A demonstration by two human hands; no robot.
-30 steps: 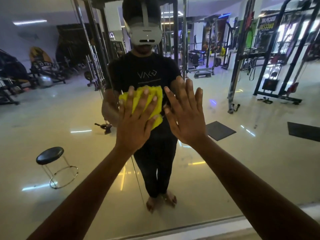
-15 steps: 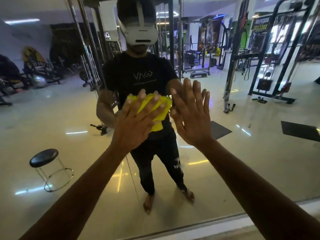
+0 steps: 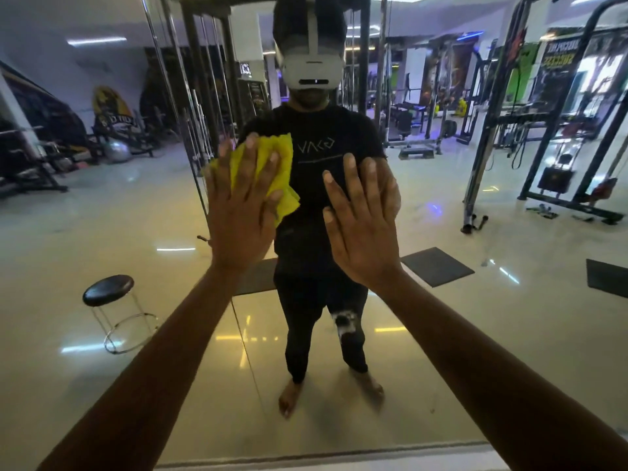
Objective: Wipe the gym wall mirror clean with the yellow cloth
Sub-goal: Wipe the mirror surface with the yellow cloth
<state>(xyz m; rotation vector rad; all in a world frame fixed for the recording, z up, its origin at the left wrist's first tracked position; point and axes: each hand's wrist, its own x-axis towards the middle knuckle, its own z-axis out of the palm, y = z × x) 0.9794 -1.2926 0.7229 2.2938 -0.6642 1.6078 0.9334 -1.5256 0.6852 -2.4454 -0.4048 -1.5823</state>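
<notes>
The gym wall mirror (image 3: 475, 317) fills the view, and a vertical seam runs down it left of centre. My left hand (image 3: 243, 212) lies flat with straight, spread fingers and presses the crumpled yellow cloth (image 3: 272, 168) against the glass at chest height. The cloth sticks out above and to the right of that hand. My right hand (image 3: 365, 226) rests flat on the bare glass a little to the right, fingers straight, holding nothing. My own reflection stands behind both hands.
The mirror's bottom edge and a pale ledge (image 3: 339, 460) run along the bottom of the view. Only reflections show in the glass: a black round stool (image 3: 108, 289) at lower left, cable machines (image 3: 543, 113) at right, dark floor mats (image 3: 436, 266).
My left hand has slid the cloth to the left and slightly up across the glass, opening a gap between the hands. My right hand has stayed flat on the mirror.
</notes>
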